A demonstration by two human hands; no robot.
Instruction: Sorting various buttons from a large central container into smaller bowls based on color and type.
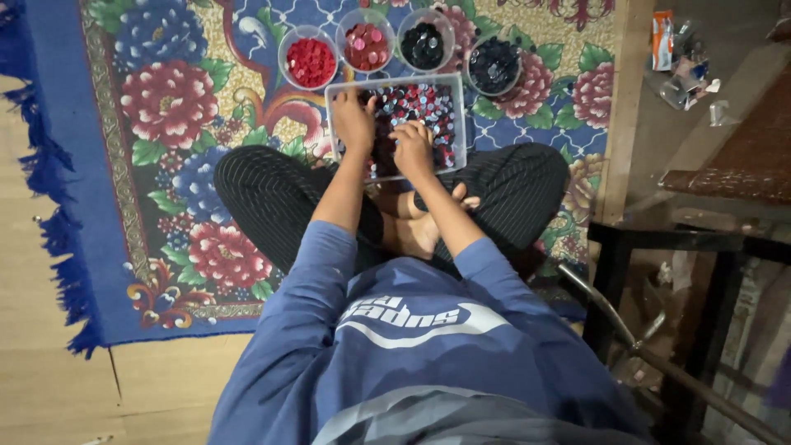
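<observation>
Clear plastic tray (334,97) on floral rug (165,165), just beyond crossed legs, full of mixed red, dark, pale buttons (420,105). I see left hand (354,119) flat on buttons at tray's left, fingers spread, gripping nothing visible. Right hand (412,147) curled at tray's near middle; pinch contents — cannot tell. Four round bowls (309,62) in row on far side: red, pink-red, black, dark blue.

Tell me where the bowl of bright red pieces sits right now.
In the head view, the bowl of bright red pieces stands on the floral rug, leftmost in the row of four bowls, just beyond the clear tray's left corner, ahead of the left hand.
</observation>
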